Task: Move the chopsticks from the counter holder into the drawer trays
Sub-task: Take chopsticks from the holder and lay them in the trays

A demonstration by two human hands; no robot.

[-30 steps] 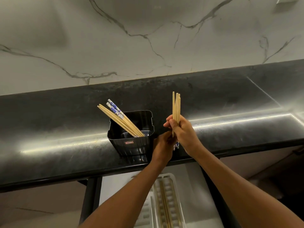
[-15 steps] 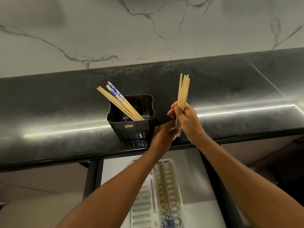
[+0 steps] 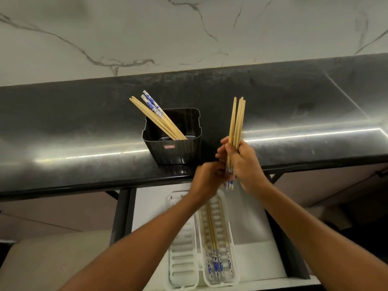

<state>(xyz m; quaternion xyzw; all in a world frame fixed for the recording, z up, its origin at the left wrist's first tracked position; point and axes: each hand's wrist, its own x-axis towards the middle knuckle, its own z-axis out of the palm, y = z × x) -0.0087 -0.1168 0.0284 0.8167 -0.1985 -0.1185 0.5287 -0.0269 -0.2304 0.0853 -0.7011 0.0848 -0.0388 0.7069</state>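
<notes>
Two forearms rise from the lower edge of the view and meet over the front lip of the black counter [image 3: 84,143]. The right hand [image 3: 244,162] is clenched around a bundle of chopsticks [image 3: 237,120], held nearly upright with the bare wooden ends pointing toward 12 o'clock and the blue-patterned ends poking out below the palm toward 6 o'clock. Its wrist is bent back, the forearm running down toward 5 o'clock. The left hand [image 3: 207,177] sits just at 8 o'clock of the right one, its fingers curled up against the lower ends of the same bundle; motion blur hides whether it truly grips them, so I cannot tell. Its forearm slants away toward 7 o'clock.

At 10 o'clock of the hands, a black holder [image 3: 172,150] stands on the counter near its front edge, with several remaining chopsticks [image 3: 155,116] leaning out toward 10 o'clock, some plain wood, some blue-patterned. Below the counter, at 6 o'clock, an open drawer [image 3: 252,217] carries two white slotted trays side by side: the right tray [image 3: 231,267] has chopsticks lying lengthwise in it, while the left tray [image 3: 180,259] is partly covered by the left forearm.
</notes>
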